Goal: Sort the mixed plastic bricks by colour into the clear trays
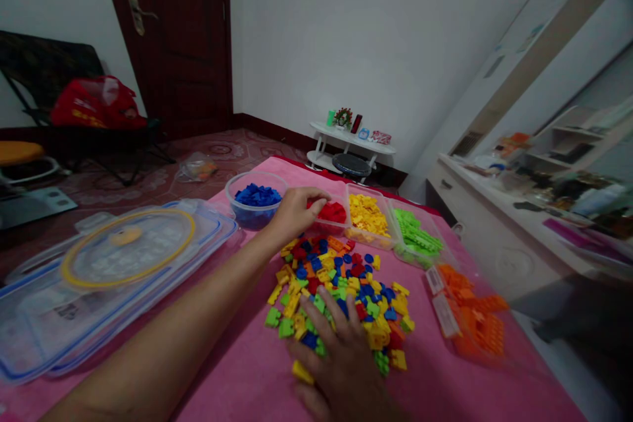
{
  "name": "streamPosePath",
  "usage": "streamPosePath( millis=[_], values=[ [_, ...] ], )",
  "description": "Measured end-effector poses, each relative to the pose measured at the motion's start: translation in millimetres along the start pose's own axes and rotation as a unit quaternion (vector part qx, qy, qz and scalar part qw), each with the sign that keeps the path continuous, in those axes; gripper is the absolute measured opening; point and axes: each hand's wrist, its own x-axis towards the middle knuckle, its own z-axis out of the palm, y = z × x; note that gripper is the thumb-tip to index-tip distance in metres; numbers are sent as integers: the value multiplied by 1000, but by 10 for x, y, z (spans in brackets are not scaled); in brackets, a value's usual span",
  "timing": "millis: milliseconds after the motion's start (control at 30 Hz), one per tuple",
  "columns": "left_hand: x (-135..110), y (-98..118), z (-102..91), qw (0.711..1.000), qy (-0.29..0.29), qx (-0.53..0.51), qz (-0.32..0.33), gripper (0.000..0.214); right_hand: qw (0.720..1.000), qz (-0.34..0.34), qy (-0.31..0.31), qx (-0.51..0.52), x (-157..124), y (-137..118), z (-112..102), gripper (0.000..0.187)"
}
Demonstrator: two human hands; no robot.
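Note:
My left hand [299,212] reaches over the clear container of red bricks [334,212], thumb and fingers curled together in a pinch. Whatever lies between those fingertips is hidden. Lower down, my right hand [341,356] is spread palm down on the near part of a mixed pile of toy building bricks [356,277] in yellow, blue, green, red and orange. Left of the red bricks stands a round tub [252,214] of blue bricks. To their right are containers of yellow bricks [368,216] and green bricks [416,232].
A clear box of orange bricks [475,316] lies at the right on the pink tablecloth [237,369]. Stacked clear lids [148,290] with blue and yellow rims cover the left side. Beyond are a small white shelf [353,140], a door [182,33] and a dresser [494,211].

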Motion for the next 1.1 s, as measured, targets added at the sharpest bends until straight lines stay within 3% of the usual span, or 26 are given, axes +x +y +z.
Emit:
streamPosePath(
  millis=[100,267,333,400,533,633,833,967,1100],
  values=[
    [29,-35,-43,1000,20,-20,-10,22,996,83,-6,-27,116,293,-212,32],
    [57,-56,-82,999,38,-33,-12,22,979,171,76,-87,311,684,-378,22],
    [58,-46,-85,999,39,-31,-14,22,979,165,90,-76,461,600,-370,25],
    [54,-34,-81,999,37,-27,-14,21,988,127,78,-34,646,357,-319,31],
    [45,-20,-63,999,27,-20,-13,21,999,3,-20,36,1000,-190,-109,47],
    [37,-26,-38,999,20,-23,-11,22,999,10,-46,27,1182,-257,28,49],
    [-17,-34,66,1000,-6,-28,1,24,987,148,-42,-44,1216,193,-83,37],
    [-68,17,123,999,-42,13,14,23,974,222,-12,-47,1001,461,-292,31],
    [-101,42,173,994,-93,38,31,25,964,258,42,38,688,830,-492,33]
  ],
)
